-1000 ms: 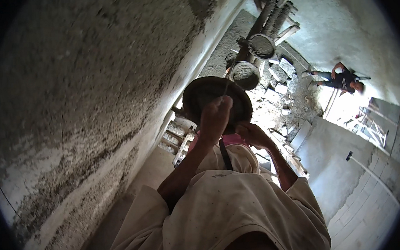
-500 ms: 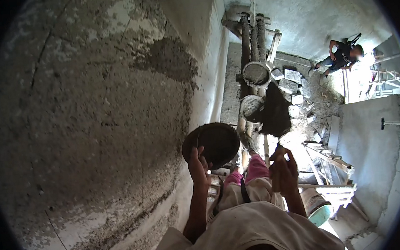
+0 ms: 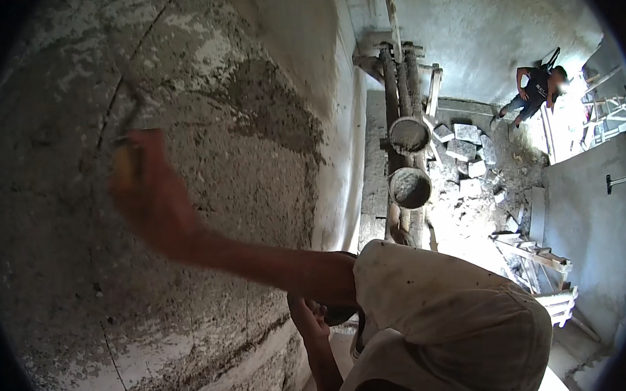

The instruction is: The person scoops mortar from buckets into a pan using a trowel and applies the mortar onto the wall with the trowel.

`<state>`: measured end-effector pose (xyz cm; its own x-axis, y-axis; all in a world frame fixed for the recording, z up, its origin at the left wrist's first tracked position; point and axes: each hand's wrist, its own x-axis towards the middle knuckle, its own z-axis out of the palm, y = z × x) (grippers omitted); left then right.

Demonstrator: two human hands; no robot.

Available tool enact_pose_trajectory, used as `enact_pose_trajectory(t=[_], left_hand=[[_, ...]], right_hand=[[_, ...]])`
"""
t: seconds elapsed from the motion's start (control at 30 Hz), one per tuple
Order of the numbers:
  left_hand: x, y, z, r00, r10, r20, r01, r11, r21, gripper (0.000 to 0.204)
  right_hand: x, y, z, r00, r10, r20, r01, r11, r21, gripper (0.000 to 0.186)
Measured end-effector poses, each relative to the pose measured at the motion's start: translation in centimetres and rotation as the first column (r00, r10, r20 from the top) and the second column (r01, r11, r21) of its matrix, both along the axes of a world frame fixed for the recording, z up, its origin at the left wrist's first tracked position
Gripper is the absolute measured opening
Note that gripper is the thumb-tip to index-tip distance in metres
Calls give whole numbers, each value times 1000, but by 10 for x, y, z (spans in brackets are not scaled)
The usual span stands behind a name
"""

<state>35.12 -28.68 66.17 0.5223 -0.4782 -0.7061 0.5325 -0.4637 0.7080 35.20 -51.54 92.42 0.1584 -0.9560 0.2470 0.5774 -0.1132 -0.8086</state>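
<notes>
Head view, looking steeply down along a wall.

Nearest: pale, stained sleeve (image 3: 449,316) fills the lower right. Two bare forearms come out of it.

Left hand (image 3: 308,317): low, close to the body, just under the right elbow. It sits against a dark pan (image 3: 342,314), of which only a sliver of rim shows below the right arm. Fingers hidden, so I cannot tell whether they are curled round the rim or only propping it.

Right hand (image 3: 150,202): arm stretched across to the person's left, motion-blurred. Fingers wrapped closed round a yellowish handle, which reads as a trowel (image 3: 128,166). The handle stands above the knuckles. The long axis runs up and slightly right, roughly flat to the wall; the blade is too blurred to separate from a dark line on the plaster.

Key relation: the trowel is at or just off the rough grey wall (image 3: 199,95), up and far left of the pan. The right hand is the one at the wall; the left is well apart from it, with the pan between body and wall.

Further down: two round buckets (image 3: 410,187) beside upright pipes (image 3: 392,76), broken blocks (image 3: 468,150) and a wooden ladder (image 3: 539,260).

Farthest: another person (image 3: 536,92) standing by a bright doorway.
</notes>
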Motion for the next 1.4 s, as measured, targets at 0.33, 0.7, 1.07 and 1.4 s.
enact_pose_trajectory(t=[0.33, 0.7, 1.07, 1.4], left_hand=[[-8, 13, -13, 987, 150, -65, -145, 986, 77, 27], [-71, -4, -16, 931, -290, 224, 302, 953, -24, 15], [-84, -41, 16, 939, -328, -101, 315, 941, -122, 30], [-49, -38, 4, 943, -149, -298, 87, 974, -210, 32]], right_hand=[[-222, 138, -227, 427, 215, -878, -360, 931, 53, 32], [-225, 188, -421, -199, 144, -969, -390, 896, 213, 23], [-286, 162, -395, 98, 735, -671, -549, 602, 580, 29], [-318, 227, -232, 679, 698, -229, -363, 589, 722, 49]])
